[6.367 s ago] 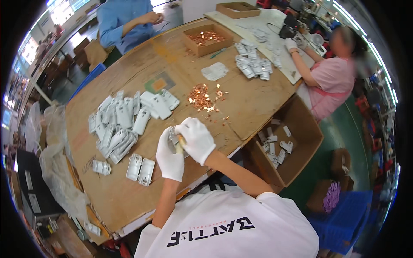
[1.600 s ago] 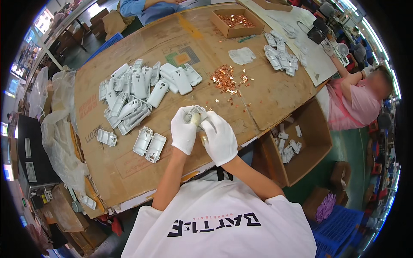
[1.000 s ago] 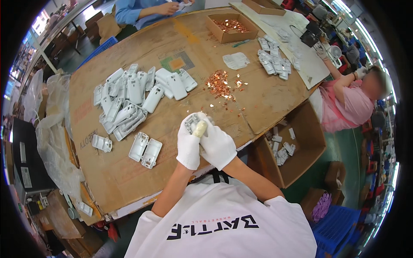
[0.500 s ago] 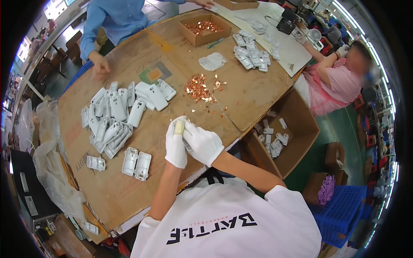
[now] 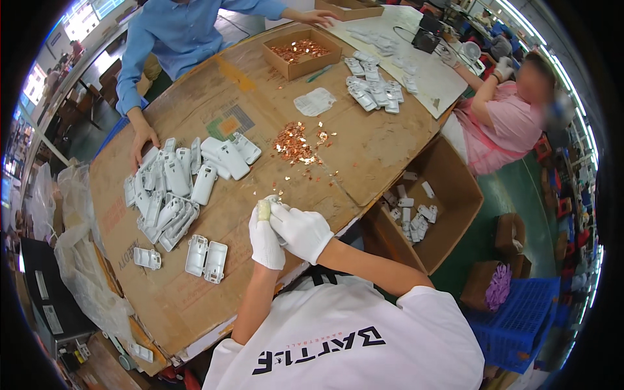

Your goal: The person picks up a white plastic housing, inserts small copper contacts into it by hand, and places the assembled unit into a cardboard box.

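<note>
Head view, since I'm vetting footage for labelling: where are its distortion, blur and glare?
Head view: ceiling lights curve along the upper-right rim, corners go black; head view: the pink-clad co-worker's head is blurred, the gloved hands fairly sharp; head view: upper-left windows wash out, copper pieces glint.

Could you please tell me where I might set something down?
Bare cardboard lies between the copper pile and the right-hand box, and between two open shells and the near edge. It is crowded at left, where a co-worker's hand is at the case heap. Stray flakes lie just ahead of the left hand.
</note>
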`<action>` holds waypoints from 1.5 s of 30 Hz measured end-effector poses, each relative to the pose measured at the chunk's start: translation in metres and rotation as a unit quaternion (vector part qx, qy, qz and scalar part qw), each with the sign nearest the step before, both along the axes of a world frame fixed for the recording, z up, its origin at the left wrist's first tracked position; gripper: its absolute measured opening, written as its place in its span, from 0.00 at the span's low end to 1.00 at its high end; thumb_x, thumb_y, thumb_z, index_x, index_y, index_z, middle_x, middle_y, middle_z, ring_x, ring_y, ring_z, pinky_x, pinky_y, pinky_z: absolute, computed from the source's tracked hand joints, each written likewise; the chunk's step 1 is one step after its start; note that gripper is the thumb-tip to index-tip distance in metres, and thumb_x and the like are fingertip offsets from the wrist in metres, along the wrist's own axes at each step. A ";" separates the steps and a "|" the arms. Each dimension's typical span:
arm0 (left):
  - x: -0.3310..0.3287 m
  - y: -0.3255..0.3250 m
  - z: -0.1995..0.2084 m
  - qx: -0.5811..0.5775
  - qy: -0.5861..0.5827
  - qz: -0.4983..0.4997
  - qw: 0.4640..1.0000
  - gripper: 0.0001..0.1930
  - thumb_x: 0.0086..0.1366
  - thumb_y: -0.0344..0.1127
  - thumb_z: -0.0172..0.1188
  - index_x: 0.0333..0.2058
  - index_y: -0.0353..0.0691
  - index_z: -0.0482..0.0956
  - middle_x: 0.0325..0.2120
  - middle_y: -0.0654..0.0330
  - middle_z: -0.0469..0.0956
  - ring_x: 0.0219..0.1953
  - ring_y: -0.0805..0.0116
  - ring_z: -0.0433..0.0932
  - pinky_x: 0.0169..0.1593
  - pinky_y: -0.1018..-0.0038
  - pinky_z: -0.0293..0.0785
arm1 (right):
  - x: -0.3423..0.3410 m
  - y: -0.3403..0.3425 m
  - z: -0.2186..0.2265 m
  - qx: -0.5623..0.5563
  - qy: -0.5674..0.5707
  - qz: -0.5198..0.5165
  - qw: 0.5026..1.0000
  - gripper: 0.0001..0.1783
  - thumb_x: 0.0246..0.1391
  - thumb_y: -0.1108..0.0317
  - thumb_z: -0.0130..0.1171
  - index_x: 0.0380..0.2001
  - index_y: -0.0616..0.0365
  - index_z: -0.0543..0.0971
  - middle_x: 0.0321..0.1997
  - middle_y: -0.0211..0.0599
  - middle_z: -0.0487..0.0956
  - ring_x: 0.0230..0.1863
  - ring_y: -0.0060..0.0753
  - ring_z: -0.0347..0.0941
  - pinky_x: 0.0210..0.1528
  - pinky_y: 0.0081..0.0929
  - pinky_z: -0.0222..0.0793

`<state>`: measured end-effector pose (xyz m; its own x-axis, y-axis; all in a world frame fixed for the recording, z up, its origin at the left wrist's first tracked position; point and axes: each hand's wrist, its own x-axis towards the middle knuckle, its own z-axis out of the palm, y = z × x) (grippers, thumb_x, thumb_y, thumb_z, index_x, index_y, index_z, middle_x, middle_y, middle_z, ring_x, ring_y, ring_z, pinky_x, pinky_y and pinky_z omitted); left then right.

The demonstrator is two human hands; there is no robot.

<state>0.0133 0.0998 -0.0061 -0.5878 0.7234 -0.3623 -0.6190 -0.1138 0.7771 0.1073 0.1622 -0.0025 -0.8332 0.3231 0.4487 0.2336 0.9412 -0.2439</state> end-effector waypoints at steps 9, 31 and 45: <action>0.003 0.010 0.015 0.031 0.113 -0.020 0.993 0.20 0.74 0.46 0.45 0.52 0.37 0.72 0.39 0.59 0.78 0.39 0.72 0.77 0.43 0.76 0.75 | 0.002 0.006 0.006 0.038 0.051 -0.055 0.996 0.19 0.44 0.65 0.61 0.43 0.54 0.77 0.48 0.33 0.76 0.28 0.28 0.75 0.26 0.27 0.75; -0.008 -0.034 0.006 -0.181 0.555 0.054 0.810 0.30 0.60 0.37 0.63 0.58 0.30 0.65 0.56 0.41 0.69 0.59 0.47 0.68 0.63 0.61 0.62 | -0.006 0.095 -0.005 0.024 -0.063 -0.121 0.990 0.23 0.56 0.62 0.56 0.54 0.54 0.71 0.43 0.44 0.74 0.38 0.45 0.76 0.31 0.39 0.75; -0.020 -0.128 -0.022 -0.537 0.693 -0.034 0.480 0.32 0.59 0.36 0.62 0.62 0.40 0.64 0.60 0.41 0.59 0.65 0.38 0.54 0.66 0.45 0.50 | -0.015 0.271 0.015 0.166 -0.307 -0.289 0.891 0.20 0.52 0.59 0.59 0.48 0.52 0.76 0.46 0.42 0.76 0.48 0.41 0.75 0.45 0.39 0.73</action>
<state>-0.0064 -0.0280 -0.0281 -0.7906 0.5921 0.1564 0.6037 0.7964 0.0366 0.0927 0.4327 0.0122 -0.6920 0.7127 0.1151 0.6964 0.6170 0.3664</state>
